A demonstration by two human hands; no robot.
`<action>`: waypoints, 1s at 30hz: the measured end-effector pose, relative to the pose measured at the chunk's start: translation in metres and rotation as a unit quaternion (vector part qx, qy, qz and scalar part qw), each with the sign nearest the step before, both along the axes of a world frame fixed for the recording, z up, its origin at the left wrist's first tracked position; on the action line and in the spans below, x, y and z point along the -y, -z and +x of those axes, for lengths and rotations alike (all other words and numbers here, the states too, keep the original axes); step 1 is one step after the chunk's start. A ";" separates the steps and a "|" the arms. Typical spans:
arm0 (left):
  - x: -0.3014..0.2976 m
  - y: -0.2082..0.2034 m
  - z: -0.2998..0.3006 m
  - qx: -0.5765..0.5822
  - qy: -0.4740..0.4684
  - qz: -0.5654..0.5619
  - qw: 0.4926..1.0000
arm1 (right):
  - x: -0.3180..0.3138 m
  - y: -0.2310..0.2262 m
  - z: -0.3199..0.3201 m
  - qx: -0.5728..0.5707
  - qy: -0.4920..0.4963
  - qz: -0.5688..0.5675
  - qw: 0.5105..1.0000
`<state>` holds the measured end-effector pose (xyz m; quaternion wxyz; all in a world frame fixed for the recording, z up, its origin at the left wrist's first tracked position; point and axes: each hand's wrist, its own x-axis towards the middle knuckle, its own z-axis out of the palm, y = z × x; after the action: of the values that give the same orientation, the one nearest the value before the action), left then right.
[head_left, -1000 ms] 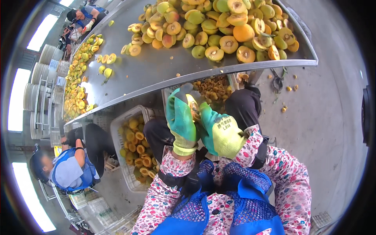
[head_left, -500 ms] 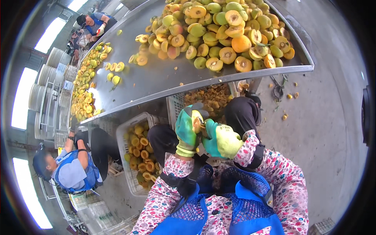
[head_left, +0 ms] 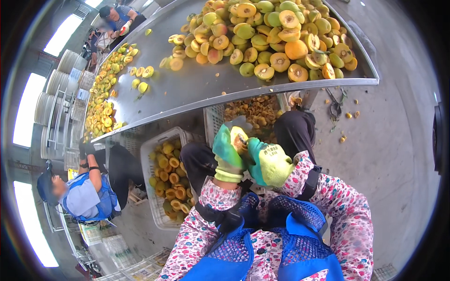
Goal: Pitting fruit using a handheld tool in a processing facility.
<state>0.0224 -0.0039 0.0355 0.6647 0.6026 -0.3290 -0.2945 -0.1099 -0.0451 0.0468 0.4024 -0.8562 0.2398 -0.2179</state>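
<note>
My left hand [head_left: 227, 151], in a green and yellow glove, is closed around a halved peach [head_left: 238, 138], its cut face with the brown centre turned toward my right hand. My right hand [head_left: 269, 162], gloved alike, is closed against the fruit's near side. A small dark thing shows at its fingertips, mostly hidden by the glove; I cannot make out what it is. Both hands are above my lap, just short of the metal table [head_left: 187, 100]. A large heap of halved peaches [head_left: 262, 40] lies on that table.
Between my knees and the table stands a crate [head_left: 213, 124] of orange-brown scraps. Left of my knee, a white crate [head_left: 151, 187] holds hollowed peach halves. Another heap of pieces [head_left: 101, 112] lines the table's left end. One co-worker [head_left: 89, 196] sits at left, another [head_left: 119, 23] farther back.
My hands stay together on the peach half, with the right hand's wrist turned slightly. The whole view has shifted a little; the co-worker at far left has raised their head.
</note>
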 end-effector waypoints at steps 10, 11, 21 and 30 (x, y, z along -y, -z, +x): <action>0.022 -0.034 0.011 0.010 0.051 -0.016 0.999 | 0.010 -0.041 0.014 -0.086 0.075 0.293 0.949; 0.027 -0.036 0.018 0.301 0.051 -0.011 0.952 | 0.008 -0.031 0.015 -0.063 0.085 0.203 0.973; 0.023 0.008 0.029 0.490 0.044 0.067 0.868 | 0.019 -0.014 0.017 -0.068 0.068 0.357 0.929; -0.003 -0.002 0.019 0.015 -0.004 -0.080 0.997 | 0.011 -0.002 0.023 0.055 0.106 0.337 0.934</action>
<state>0.0418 -0.0014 0.0376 0.7069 0.5531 -0.3589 -0.2562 -0.0865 -0.0556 0.0485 0.6546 -0.6262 0.3666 -0.2123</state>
